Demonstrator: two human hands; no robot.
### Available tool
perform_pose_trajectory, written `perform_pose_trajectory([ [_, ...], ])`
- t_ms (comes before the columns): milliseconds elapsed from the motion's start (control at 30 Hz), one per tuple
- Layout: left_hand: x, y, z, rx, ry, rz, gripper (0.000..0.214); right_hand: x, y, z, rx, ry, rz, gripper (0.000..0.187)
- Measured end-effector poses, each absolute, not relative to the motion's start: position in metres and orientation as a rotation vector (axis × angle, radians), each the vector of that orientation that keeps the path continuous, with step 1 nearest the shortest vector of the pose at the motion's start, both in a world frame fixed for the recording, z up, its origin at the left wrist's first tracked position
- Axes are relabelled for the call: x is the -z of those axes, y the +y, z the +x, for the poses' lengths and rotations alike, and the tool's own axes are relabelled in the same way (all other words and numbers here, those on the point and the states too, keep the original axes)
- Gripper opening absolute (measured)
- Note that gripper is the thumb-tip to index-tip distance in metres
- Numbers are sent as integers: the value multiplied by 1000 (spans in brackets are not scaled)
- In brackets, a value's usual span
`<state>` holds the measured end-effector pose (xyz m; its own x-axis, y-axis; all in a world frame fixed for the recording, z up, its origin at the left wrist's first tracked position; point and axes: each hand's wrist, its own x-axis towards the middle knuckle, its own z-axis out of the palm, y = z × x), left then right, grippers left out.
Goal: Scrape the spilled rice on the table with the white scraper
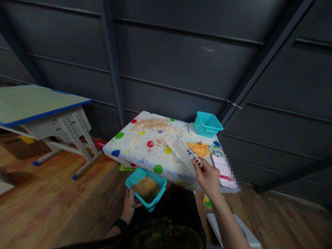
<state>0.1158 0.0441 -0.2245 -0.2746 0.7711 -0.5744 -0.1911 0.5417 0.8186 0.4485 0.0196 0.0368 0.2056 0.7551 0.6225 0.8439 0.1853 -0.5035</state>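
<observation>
My left hand (129, 203) grips the near left side of a turquoise plastic basket (131, 177), thumb over its rim. Inside lies a heap of yellowish beans (146, 186), probably soybeans. The basket is held just below the front edge of the table, over my lap. My right hand (209, 178) is closed on the near end of a flat white plastic piece (183, 155) with a row of slots, tilted above the tablecloth (147, 152). Farther back on the cloth, loose beans (153, 123) are spread in a thin band, with brownish crumbs (159, 142) closer to me.
A second turquoise basket (207, 125) stands on a white base at the back right. An orange cloth (199, 149) and a phone (221, 167) lie on the right side. Behind rises a dark panelled wall (168, 62); another desk (38, 102) stands left.
</observation>
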Motion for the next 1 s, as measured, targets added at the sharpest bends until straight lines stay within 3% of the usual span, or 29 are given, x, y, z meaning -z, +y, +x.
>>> perform_pose_trajectory([
  [233, 218, 38, 111, -1005, 1531, 508, 75, -12, 0, 417, 375, -1714, -1498, 35],
  [533, 214, 39, 121, -1024, 1581, 457, 72, -15, 31, 364, 304, -1938, -1591, 36],
  [733, 211, 37, 116, -1012, 1589, 472, 75, -50, 67, 386, 16, -1640, -1558, 34],
  [900, 212, 32, 123, -1012, 1565, 506, 64, -83, 87, 469, -481, -1479, -1415, 62],
  [1000, 215, 22, 135, -1050, 1556, 524, 58, -87, 94, 497, -838, -1542, -1421, 67],
])
